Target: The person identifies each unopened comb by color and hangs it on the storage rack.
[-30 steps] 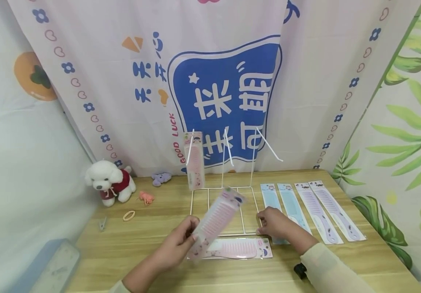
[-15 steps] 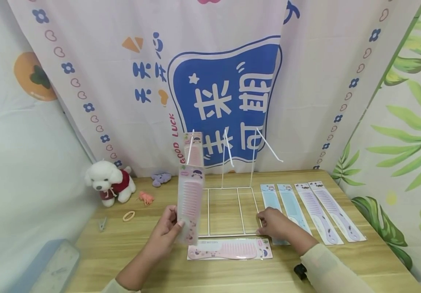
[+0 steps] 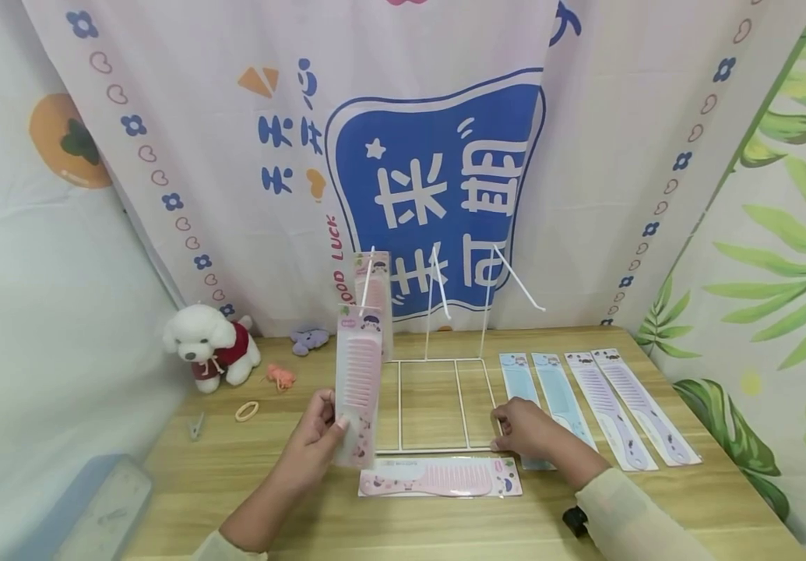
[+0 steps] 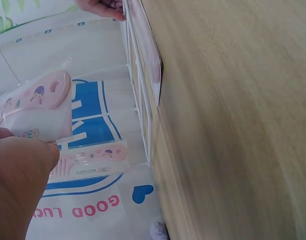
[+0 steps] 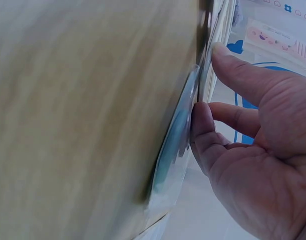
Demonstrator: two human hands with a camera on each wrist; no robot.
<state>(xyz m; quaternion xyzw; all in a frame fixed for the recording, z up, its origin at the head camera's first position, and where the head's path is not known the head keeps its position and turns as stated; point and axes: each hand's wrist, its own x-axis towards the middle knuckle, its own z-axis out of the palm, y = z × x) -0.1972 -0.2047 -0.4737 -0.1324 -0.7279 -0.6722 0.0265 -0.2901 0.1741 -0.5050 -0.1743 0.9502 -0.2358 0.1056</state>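
My left hand (image 3: 313,442) pinches the lower end of a pink comb in a clear package (image 3: 359,378), held upright in front of the white wire rack (image 3: 438,449). Behind it, another packaged pink comb (image 4: 93,161) hangs from the rack's left hook, partly covered in the head view. The middle and right hooks carry nothing. At the right front corner of the rack's base, my right hand (image 3: 525,428) grips the wire between thumb and curled fingers. A third packaged pink comb (image 3: 455,477) lies flat before the rack.
Right of the rack lie two blue packaged combs (image 3: 560,393) and two purple ones (image 3: 609,409). At left are a plush dog (image 3: 206,343), a purple toy (image 3: 309,340), an orange figure (image 3: 279,377), a ring (image 3: 246,411) and a clip (image 3: 196,427). A curtain hangs behind.
My left hand has swung the pink comb from a rightward tilt to upright and brought it left, in front of the left hook. The right hand stays at the rack's corner.
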